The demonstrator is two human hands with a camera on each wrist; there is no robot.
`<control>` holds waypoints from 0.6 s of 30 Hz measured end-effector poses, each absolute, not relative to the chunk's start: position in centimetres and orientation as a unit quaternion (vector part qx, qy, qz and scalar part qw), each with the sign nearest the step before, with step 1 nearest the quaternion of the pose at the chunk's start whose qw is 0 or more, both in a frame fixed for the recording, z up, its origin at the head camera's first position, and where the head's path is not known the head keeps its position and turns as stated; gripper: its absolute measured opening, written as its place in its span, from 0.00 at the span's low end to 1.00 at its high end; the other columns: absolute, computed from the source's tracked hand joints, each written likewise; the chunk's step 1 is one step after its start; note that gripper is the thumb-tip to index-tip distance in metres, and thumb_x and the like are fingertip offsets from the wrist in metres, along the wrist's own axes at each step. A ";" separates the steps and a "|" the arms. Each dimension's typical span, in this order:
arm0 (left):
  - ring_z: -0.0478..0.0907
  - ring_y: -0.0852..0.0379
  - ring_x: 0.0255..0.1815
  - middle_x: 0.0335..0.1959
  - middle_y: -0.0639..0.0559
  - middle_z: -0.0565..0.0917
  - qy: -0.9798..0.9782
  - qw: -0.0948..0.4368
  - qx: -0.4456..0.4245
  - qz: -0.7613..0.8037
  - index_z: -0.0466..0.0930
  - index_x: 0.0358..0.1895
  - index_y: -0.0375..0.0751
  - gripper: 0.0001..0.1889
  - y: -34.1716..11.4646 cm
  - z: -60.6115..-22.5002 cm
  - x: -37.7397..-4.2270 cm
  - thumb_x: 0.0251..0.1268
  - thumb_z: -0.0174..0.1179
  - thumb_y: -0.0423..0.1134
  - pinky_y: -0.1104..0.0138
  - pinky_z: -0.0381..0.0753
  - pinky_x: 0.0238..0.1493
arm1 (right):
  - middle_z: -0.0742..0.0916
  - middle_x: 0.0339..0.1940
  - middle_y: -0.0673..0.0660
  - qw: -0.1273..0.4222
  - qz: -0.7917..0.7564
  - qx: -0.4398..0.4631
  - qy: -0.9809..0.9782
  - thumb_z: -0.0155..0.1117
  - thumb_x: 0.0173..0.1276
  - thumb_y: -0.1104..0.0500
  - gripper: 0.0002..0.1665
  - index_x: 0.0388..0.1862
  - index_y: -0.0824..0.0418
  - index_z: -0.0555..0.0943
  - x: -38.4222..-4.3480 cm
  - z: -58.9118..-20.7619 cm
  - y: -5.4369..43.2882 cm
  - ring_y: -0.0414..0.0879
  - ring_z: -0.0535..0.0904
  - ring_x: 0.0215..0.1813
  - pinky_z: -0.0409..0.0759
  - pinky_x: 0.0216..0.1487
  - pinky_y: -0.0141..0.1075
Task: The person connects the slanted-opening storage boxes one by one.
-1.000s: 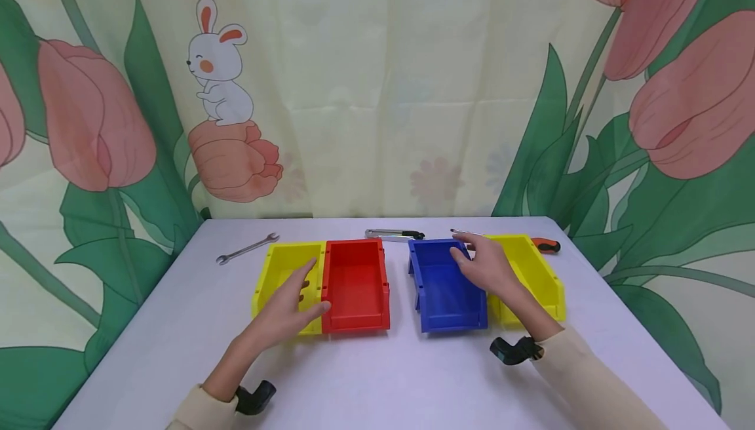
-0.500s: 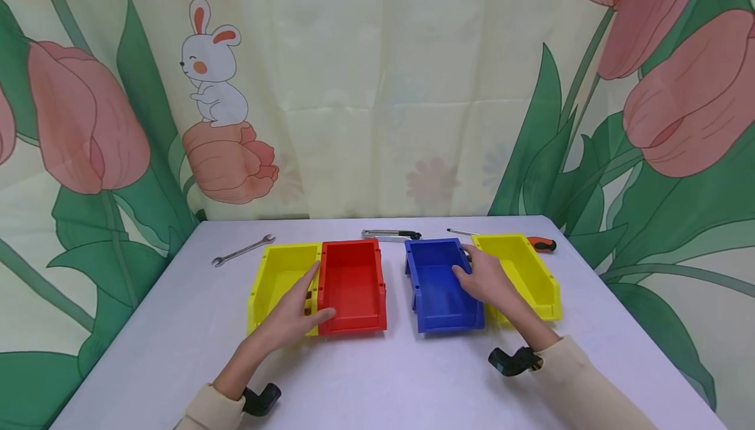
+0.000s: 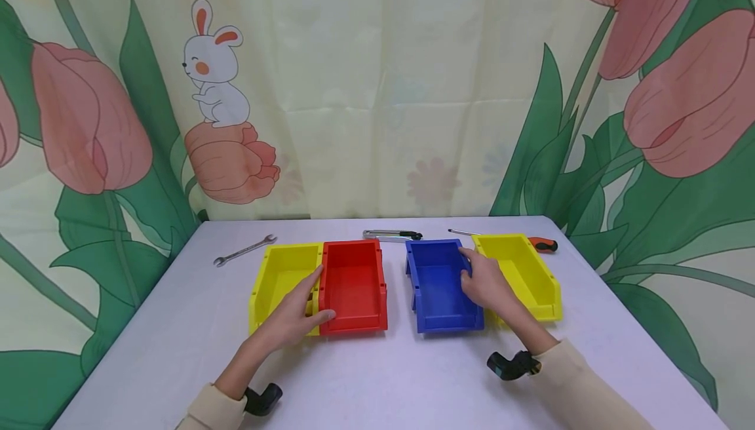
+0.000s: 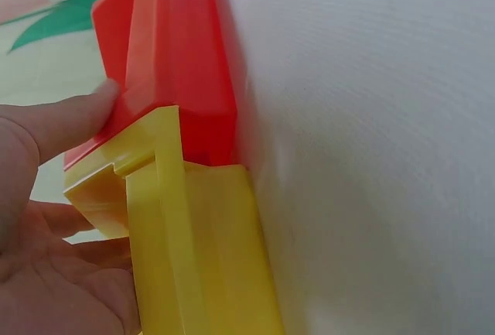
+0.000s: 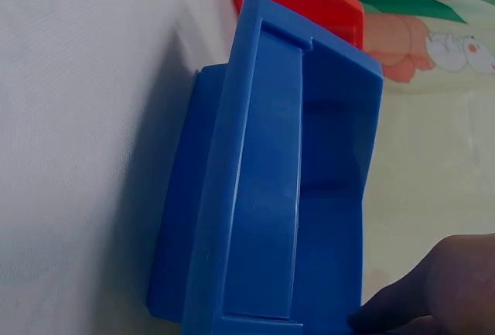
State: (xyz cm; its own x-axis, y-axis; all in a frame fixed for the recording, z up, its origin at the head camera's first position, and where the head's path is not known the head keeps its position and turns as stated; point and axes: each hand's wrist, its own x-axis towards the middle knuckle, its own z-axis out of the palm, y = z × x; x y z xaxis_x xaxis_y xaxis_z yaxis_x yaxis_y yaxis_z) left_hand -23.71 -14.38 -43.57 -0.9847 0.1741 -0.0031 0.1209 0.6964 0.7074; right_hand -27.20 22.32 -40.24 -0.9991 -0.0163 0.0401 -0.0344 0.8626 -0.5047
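Observation:
My left hand (image 3: 289,315) pinches the adjoining walls of two plastic bins. Its thumb lies over the rim of the red bin (image 3: 355,289), while its fingers reach into the left yellow bin (image 3: 286,266). In the left wrist view, the thumb touches the red bin (image 4: 197,56) and the fingers sit behind the yellow wall (image 4: 224,258). My right hand (image 3: 486,280) grips the right wall of the blue bin (image 3: 439,292), thumb inside; its other fingers are mostly hidden. The right wrist view has the blue bin (image 5: 263,180) with part of the right hand (image 5: 456,285) at its edge.
Touching or close beside the blue bin is the right yellow bin (image 3: 525,263). A wrench (image 3: 244,250) lies at the back left. A silver-and-black tool (image 3: 392,234) lies behind the middle. An orange-handled screwdriver (image 3: 542,244) lies partly hidden behind the right yellow bin.
My left hand has come down onto the red and yellow bin walls. My right hand has lowered onto the blue bin's right wall, and its thumb has closed in. The bins look unmoved.

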 end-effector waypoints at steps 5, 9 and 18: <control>0.64 0.39 0.83 0.84 0.45 0.64 0.922 0.035 0.081 0.376 0.51 0.87 0.49 0.53 -14.4 -43.7 -23.7 0.63 0.75 0.38 0.49 0.87 0.65 | 0.77 0.74 0.76 0.026 0.269 0.012 -0.963 0.54 0.77 0.67 0.33 0.80 0.70 0.67 -27.1 -40.4 22.3 0.62 0.83 0.52 0.88 0.56 0.51; 0.64 0.40 0.83 0.84 0.45 0.64 0.923 0.033 0.082 0.374 0.51 0.87 0.50 0.55 -14.3 -43.7 -23.4 0.61 0.77 0.38 0.49 0.88 0.64 | 0.77 0.74 0.76 0.036 0.277 0.015 -0.960 0.54 0.77 0.67 0.32 0.79 0.69 0.70 -27.0 -40.6 22.3 0.54 0.82 0.39 0.86 0.43 0.41; 0.63 0.40 0.84 0.85 0.46 0.63 0.924 0.028 0.084 0.372 0.50 0.88 0.51 0.63 -13.9 -43.8 -23.1 0.51 0.83 0.38 0.48 0.88 0.63 | 0.79 0.72 0.76 0.036 0.303 0.012 -0.952 0.52 0.77 0.67 0.31 0.78 0.69 0.71 -26.9 -40.7 22.4 0.45 0.71 0.22 0.70 0.23 0.29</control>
